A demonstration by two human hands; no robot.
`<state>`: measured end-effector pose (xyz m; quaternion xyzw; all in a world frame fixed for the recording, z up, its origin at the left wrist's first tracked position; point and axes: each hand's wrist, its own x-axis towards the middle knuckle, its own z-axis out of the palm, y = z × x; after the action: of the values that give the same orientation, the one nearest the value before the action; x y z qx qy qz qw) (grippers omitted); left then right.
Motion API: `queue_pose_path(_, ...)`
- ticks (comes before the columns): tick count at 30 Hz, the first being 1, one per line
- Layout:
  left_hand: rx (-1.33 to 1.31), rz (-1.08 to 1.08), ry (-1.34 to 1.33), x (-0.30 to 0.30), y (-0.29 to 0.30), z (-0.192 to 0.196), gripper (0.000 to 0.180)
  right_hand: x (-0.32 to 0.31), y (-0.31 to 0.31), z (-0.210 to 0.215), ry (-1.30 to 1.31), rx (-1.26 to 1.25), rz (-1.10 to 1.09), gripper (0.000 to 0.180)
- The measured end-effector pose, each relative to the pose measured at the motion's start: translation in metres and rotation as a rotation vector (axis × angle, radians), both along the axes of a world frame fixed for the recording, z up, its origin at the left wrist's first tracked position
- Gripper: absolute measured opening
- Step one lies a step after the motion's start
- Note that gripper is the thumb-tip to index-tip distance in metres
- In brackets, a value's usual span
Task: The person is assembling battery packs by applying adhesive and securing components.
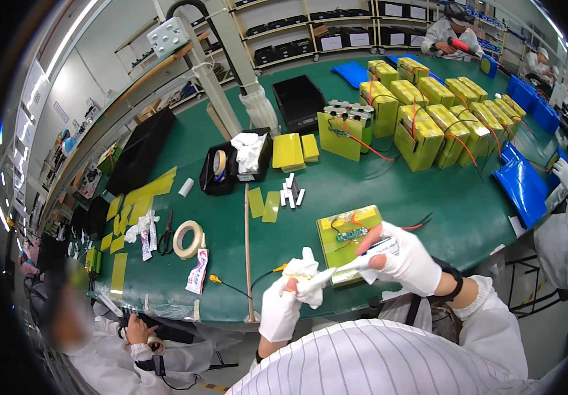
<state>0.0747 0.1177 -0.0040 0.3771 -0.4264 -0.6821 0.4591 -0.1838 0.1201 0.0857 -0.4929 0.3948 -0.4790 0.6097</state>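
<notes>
One over-hard squeeze from your right hand point(407, 260), its grip closed around a white tube point(385, 248), could smear the circuit board point(351, 234) of the yellow pack point(335, 253) beside it on the counter point(445, 204), while your left hand point(282, 306) pinches white cloth point(305, 266).

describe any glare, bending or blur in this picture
Head view: the lens curves the table, corners go black; a light glares upper left; a person's head is blurred lower left; the left hand and right hand look fairly sharp.

The green table point(221, 214) bears yellow packs point(421, 141), scissors point(166, 238) and a tape roll point(178, 239) (cream-coloured).
</notes>
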Motion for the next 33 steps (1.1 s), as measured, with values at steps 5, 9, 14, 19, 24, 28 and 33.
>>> queue_pose_path(5, 0.002, 0.061, 0.019, -0.029, 0.024, 0.001, 0.041, 0.012, 0.007, -0.011, 0.016, 0.071, 0.020, 0.026)
queue_pose_path(9, 0.063, 0.013, 0.042, -0.033, 0.029, -0.002, 0.054, 0.011, 0.009, -0.021, 0.095, 0.144, 0.070, 0.035)
queue_pose_path(14, 0.086, -0.149, 0.239, -0.026, 0.033, -0.003, 0.058, 0.011, 0.011, -0.024, 0.181, 0.136, 0.062, 0.043)
queue_pose_path(19, 0.155, -0.081, 0.386, -0.030, 0.037, -0.002, 0.061, 0.008, 0.012, -0.025, 0.259, 0.080, 0.061, 0.037)
queue_pose_path(24, 0.111, -0.007, 0.202, -0.036, 0.038, 0.007, 0.046, 0.010, 0.019, -0.020, 0.427, -0.038, 0.054, 0.035)
queue_pose_path(28, 0.084, 0.060, 0.153, -0.039, 0.034, 0.004, 0.036, 0.010, 0.022, -0.022, 0.651, -0.199, 0.063, 0.034)
queue_pose_path(33, -0.046, 0.124, -0.178, -0.044, 0.033, 0.012, 0.020, 0.010, 0.023, -0.028, 0.716, -0.372, 0.092, 0.036)
